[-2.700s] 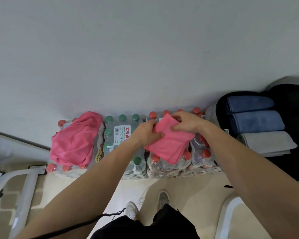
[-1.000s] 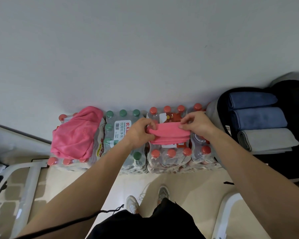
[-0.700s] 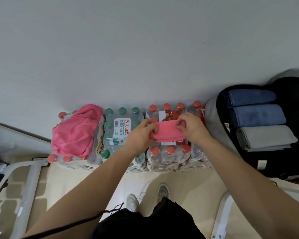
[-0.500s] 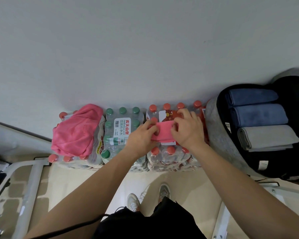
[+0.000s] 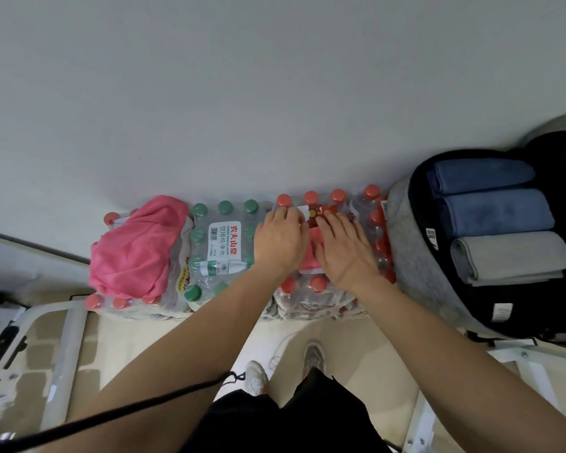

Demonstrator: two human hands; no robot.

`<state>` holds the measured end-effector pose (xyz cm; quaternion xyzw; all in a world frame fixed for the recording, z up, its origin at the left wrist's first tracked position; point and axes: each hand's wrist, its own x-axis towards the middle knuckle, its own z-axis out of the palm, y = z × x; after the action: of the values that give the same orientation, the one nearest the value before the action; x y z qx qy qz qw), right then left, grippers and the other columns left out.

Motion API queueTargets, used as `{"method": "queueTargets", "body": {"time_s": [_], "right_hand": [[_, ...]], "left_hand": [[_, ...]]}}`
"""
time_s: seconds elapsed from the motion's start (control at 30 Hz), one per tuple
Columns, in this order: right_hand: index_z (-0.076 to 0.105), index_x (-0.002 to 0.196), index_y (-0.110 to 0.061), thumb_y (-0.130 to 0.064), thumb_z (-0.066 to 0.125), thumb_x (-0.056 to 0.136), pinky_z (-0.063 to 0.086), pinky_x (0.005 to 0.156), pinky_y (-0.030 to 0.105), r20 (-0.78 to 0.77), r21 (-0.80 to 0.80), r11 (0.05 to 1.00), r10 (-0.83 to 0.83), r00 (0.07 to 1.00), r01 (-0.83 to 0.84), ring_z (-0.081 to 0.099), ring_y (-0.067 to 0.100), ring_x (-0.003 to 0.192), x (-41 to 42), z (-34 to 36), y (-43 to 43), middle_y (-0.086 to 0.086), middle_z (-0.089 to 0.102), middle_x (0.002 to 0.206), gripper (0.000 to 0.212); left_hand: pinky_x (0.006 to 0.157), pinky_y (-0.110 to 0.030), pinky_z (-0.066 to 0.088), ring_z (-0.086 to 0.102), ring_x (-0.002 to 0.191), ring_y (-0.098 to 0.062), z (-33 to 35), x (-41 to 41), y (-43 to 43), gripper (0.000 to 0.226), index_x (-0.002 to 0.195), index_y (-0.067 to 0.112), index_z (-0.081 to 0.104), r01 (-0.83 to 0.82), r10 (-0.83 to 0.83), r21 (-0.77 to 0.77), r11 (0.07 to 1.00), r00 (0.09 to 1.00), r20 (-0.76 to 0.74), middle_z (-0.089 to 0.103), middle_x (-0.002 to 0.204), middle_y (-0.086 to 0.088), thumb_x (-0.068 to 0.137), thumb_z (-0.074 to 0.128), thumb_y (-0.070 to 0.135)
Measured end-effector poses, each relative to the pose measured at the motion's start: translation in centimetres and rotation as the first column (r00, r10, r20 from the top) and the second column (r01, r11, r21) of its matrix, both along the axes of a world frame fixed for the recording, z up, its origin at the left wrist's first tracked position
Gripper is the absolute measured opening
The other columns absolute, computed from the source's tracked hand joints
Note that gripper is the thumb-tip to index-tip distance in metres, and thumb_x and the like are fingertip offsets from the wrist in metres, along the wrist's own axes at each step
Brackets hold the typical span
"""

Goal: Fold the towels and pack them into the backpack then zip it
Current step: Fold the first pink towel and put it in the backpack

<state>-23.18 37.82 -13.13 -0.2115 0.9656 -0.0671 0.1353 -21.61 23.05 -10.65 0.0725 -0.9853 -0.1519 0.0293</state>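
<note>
Left hand (image 5: 280, 238) and right hand (image 5: 343, 253), fingers (image 5: 290, 217) straight, press the pink towel (image 5: 311, 258) lying beneath them.

pink towel (image 5: 311, 261): earlier stretched between pinching fingers, now folded small on the red-capped bottle pack (image 5: 311, 300)
left grip (image 5: 280, 238): pinch released, palm pressing flat
right grip (image 5: 343, 253): same

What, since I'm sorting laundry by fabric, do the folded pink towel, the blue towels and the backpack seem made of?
Folded pink towel: thin matte cloth, probably microfibre; it folds flat. Blue towels: plush, velvety nap, likely microfibre or fleece. Backpack: heathered grey felt-like shell, with a smooth black lining, probably synthetic.
</note>
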Motion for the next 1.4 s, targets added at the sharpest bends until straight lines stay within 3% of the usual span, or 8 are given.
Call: {"method": "queueTargets", "body": {"time_s": [0.13,0.27,0.4,0.83,0.93,1.07,1.27,1.4], "right_hand": [[0.032,0.152,-0.021,-0.041,0.023,0.103,0.013,0.122,0.047,0.096,-0.057,0.998,-0.012,0.995,0.018,0.020,0.021,0.148,-1.0,0.9,0.1,-0.001,0.026,0.160,0.054],[0.058,0.129,-0.024,-0.039,0.028,0.099,0.030,0.114,0.044,-0.005,-0.124,0.986,-0.113,0.994,0.112,0.041,0.023,0.133,-2.3,1.2,-0.7,-0.001,0.046,0.145,0.045],[0.042,0.145,-0.029,-0.046,0.015,0.100,0.025,0.118,0.048,-0.046,-0.109,0.990,-0.092,0.995,0.086,0.029,0.027,0.144,-2.1,-1.0,-0.3,0.005,0.034,0.156,0.055],[0.047,0.141,-0.027,-0.045,0.023,0.101,0.031,0.113,0.050,-0.171,-0.077,0.996,-0.046,0.984,0.033,0.038,0.028,0.136,-2.5,-2.2,-0.5,0.008,0.043,0.147,0.050],[0.051,0.137,-0.019,-0.050,0.027,0.100,0.036,0.110,0.046,-0.146,-0.102,0.990,0.079,0.986,-0.095,0.042,0.029,0.131,-2.2,-1.3,0.6,0.007,0.047,0.143,0.054],[0.051,0.129,-0.016,-0.061,0.035,0.092,0.042,0.103,0.044,-0.058,-0.070,0.984,0.162,0.985,-0.166,0.042,0.025,0.128,-0.3,0.3,2.4,0.003,0.049,0.138,0.060],[0.048,0.112,-0.027,-0.048,0.077,0.077,0.049,0.075,0.036,0.190,-0.219,0.973,-0.026,0.981,0.068,0.059,0.016,0.092,2.7,5.7,2.7,-0.008,0.059,0.107,0.050],[0.057,0.100,-0.028,-0.037,0.086,0.068,0.044,0.066,0.022,0.344,-0.448,0.807,-0.241,0.907,0.384,0.059,0.008,0.088,5.2,8.3,5.3,-0.015,0.061,0.096,0.045]], "left_hand": [[0.078,-0.046,0.047,0.052,0.101,-0.033,-3.1,0.3,0.6,0.039,0.101,0.012,0.059,-0.003,0.005,-0.112,0.994,1.000,0.013,0.057,0.112,-0.011,0.098,0.036,0.044],[0.075,-0.045,0.046,0.050,0.098,-0.032,-4.0,0.3,0.7,0.038,0.100,0.015,0.058,-0.018,0.014,-0.144,0.989,1.000,-0.027,0.056,0.111,-0.011,0.098,0.034,0.044],[0.075,-0.043,0.045,0.049,0.096,-0.031,-4.4,0.3,0.6,0.033,0.098,0.016,0.059,-0.034,0.028,-0.135,0.990,0.999,-0.047,0.056,0.112,-0.009,0.097,0.040,0.043],[0.083,-0.044,0.042,0.046,0.103,-0.029,-5.1,0.1,0.5,0.036,0.104,0.020,0.061,-0.060,0.057,-0.044,0.997,0.997,-0.058,0.055,0.117,-0.005,0.098,0.037,0.046],[0.092,-0.042,0.040,0.042,0.109,-0.022,-4.5,1.1,-1.2,0.044,0.116,0.025,0.059,0.037,-0.036,0.135,0.990,0.999,-0.006,0.050,0.124,0.002,0.099,0.032,0.054],[0.097,-0.041,0.037,0.041,0.118,-0.022,-3.5,2.8,-3.5,0.059,0.125,0.025,0.055,0.283,-0.280,-0.027,0.959,0.957,0.076,0.048,0.131,0.004,0.092,0.034,0.070],[0.079,-0.035,0.055,0.063,0.082,-0.012,0.8,3.3,-3.6,0.042,0.101,0.029,0.051,0.341,-0.393,0.257,0.904,0.901,0.185,0.063,0.093,0.010,0.076,0.072,0.055],[0.068,-0.029,0.054,0.060,0.074,-0.006,3.6,3.2,-2.3,0.041,0.095,0.028,0.057,0.361,-0.458,0.408,0.839,0.872,0.171,0.061,0.084,0.013,0.072,0.078,0.054]]}}
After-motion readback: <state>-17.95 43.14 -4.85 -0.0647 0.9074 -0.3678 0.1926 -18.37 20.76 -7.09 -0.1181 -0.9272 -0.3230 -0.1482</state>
